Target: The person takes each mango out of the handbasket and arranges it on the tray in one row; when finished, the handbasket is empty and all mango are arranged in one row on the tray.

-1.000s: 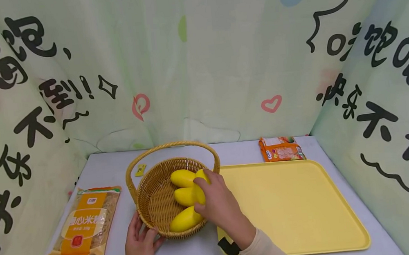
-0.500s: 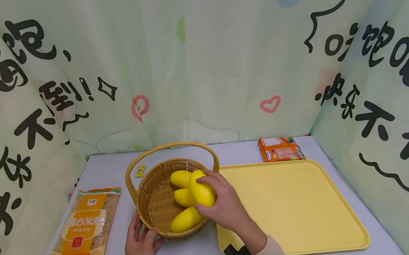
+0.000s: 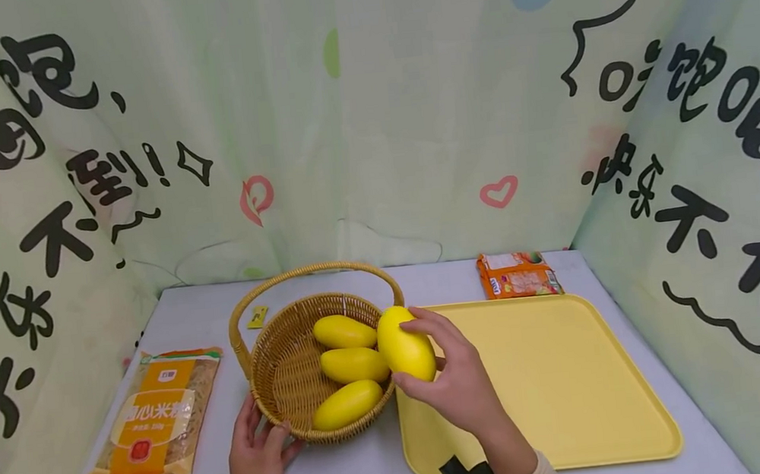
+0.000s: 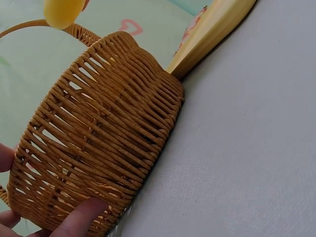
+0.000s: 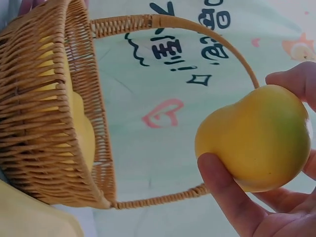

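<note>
My right hand (image 3: 457, 367) holds a yellow mango (image 3: 406, 343) between thumb and fingers, over the right rim of the basket and the tray's left edge. Close up in the right wrist view, that mango (image 5: 254, 138) has a greenish patch, and it is clear of the basket. The round wicker basket (image 3: 286, 368) has a tall arched handle, and three mangoes (image 3: 348, 406) lie in its right half. At the basket's near left side, my left hand (image 3: 258, 455) grips the wall. Its thumb (image 4: 81, 217) lies along the woven outside in the left wrist view.
Right of the basket lies a yellow tray (image 3: 559, 387). Behind the tray is an orange snack packet (image 3: 520, 275). A bag of rice noodles (image 3: 157, 419) lies at the left, and a small yellow packet (image 3: 259, 316) behind the basket. Printed curtains (image 3: 411, 127) enclose the table.
My right hand has lifted a mango from the basket and carried it right, over the rim. My left hand has stayed on the basket.
</note>
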The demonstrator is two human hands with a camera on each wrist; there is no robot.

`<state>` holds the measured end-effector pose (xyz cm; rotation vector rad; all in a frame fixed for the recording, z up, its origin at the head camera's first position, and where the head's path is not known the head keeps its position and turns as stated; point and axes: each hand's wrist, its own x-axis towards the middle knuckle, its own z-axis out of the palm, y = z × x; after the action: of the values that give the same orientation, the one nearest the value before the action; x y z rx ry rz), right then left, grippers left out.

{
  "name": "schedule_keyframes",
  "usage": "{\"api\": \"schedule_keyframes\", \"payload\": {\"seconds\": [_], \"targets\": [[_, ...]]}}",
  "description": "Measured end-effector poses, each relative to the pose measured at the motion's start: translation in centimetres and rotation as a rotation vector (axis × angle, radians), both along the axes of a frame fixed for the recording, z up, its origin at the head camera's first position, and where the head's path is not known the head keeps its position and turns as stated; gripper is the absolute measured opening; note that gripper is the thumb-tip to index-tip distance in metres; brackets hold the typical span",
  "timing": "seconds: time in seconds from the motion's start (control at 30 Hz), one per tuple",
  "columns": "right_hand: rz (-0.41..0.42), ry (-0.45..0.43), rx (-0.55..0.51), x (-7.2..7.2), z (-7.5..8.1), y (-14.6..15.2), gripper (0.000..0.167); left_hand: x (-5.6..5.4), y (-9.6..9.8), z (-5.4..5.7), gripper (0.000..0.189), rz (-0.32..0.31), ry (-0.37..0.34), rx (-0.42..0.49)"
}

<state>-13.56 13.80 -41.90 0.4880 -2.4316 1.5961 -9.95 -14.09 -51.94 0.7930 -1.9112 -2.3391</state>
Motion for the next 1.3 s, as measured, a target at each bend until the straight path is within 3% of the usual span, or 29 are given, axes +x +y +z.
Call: {"api": "schedule_keyframes", "payload": {"seconds": [0.23,0.5,0.7,1.07,1.3], "targets": [[-0.046,0.018,-0.016,0.1,0.1,1.6,0.056,0.0,0.0,0.1,0.086,0.005,0.0,-0.001],[-0.138,-0.066,0.009,-0.5,-1.0,3.1,0.058,0.0,-0.1,0.0,0.085,0.008,-0.003,-0.003],[-0.186,-0.109,0.059,-1.6,-2.8,3.4,0.057,-0.1,-0.1,0.0,0.085,0.01,-0.001,-0.007],[-0.208,-0.231,0.14,-3.6,-7.9,3.0,0.056,0.0,0.0,-0.1,0.086,0.005,0.008,-0.003],[-0.191,-0.287,0.153,-4.3,-9.0,2.7,0.055,0.1,0.0,-0.1,0.086,0.004,0.013,0.002]]}}
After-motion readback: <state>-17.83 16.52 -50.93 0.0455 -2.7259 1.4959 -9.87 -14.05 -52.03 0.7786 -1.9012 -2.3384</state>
